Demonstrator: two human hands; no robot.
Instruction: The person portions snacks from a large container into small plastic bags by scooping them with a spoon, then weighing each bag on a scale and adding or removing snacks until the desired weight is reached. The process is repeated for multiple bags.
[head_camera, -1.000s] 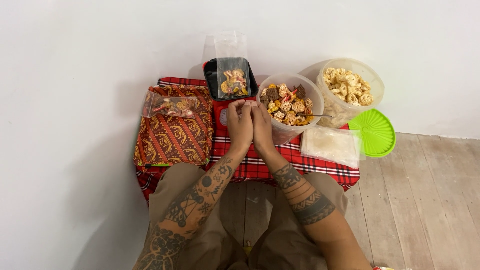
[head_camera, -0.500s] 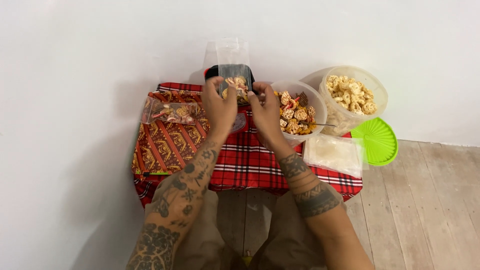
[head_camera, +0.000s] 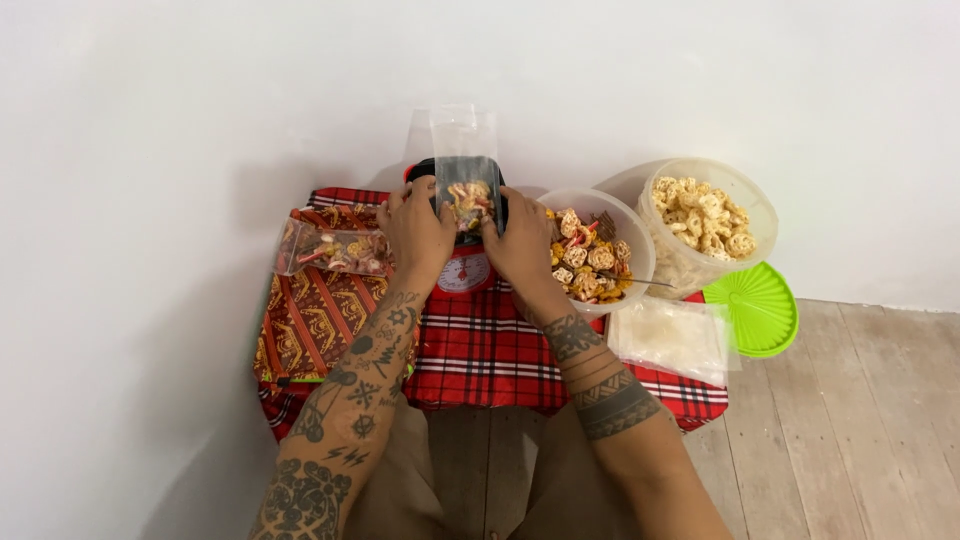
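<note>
A clear, thin plastic bag (head_camera: 465, 190) stands upright on a small kitchen scale (head_camera: 463, 270), its lower part filled with mixed, flower-shaped crackers in tan, orange and red. The left hand (head_camera: 415, 232) and right hand (head_camera: 522, 240) close around the bag's two sides, fingers curled, tattooed forearms reaching from the near edge. The scale's round dial shows between the wrists; its top pan is mostly hidden by bag and hands. Right of the bag sits a translucent round tub of mixed crackers (head_camera: 597, 255), then a taller tub of pale crackers (head_camera: 708, 222), a ribbed green lid (head_camera: 755, 307) and flat empty bags (head_camera: 672, 338). A red tartan cloth (head_camera: 490, 355) covers the low table.
</note>
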